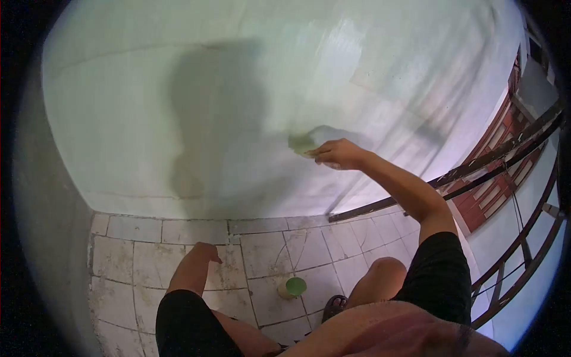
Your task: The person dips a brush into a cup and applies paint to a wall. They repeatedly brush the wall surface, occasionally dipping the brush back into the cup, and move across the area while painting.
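Up high, the right hand [340, 154] has its grip closed on a green sponge [302, 144] — pressed flat on the pale wall [148, 89]. The left hand [205, 251] hangs low and holds nothing — its grip looks loosely curled.

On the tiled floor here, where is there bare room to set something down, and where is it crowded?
Bare tiles lie along the foot of the wall, from the left corner to the railing, and left of the left hand. It is crowded near the green cup, hemmed by the sandalled foot and the knees. The right hand presses a green pad to the wall.
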The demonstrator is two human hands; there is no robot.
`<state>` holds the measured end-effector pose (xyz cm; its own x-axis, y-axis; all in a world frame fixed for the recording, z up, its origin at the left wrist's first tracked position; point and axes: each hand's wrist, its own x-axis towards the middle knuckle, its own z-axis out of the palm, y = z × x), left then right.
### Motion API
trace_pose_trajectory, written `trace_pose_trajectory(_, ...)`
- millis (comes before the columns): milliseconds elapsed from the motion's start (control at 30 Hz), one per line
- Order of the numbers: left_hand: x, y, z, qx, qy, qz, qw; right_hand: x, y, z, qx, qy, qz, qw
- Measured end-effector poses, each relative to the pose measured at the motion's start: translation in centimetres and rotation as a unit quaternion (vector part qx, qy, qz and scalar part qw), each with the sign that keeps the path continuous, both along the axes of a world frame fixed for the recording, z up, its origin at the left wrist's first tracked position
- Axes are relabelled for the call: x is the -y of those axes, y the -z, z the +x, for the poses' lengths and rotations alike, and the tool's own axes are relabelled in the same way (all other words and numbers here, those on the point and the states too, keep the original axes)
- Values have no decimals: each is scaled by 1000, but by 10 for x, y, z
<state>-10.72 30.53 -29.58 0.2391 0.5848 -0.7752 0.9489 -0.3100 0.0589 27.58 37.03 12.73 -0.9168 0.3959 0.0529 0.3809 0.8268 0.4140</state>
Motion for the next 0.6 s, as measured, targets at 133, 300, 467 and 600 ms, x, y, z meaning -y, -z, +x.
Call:
trace_pose_trajectory(133,4,-4,-2,-2,-8,-9,1000,-25,-77,20,-139,35,-29,989)
trace_pose_trajectory(300,3,-24,6,-1,-8,-9,1000,2,-212,13,-201,-24,355,913)
trace_pose_trajectory(467,2,-18,19,21,8,41,999,-35,-127,35,-166,43,433,885)
trace_pose_trajectory(600,-2,-17,22,6,64,13,998,-26,47,33,-120,21,302,946)
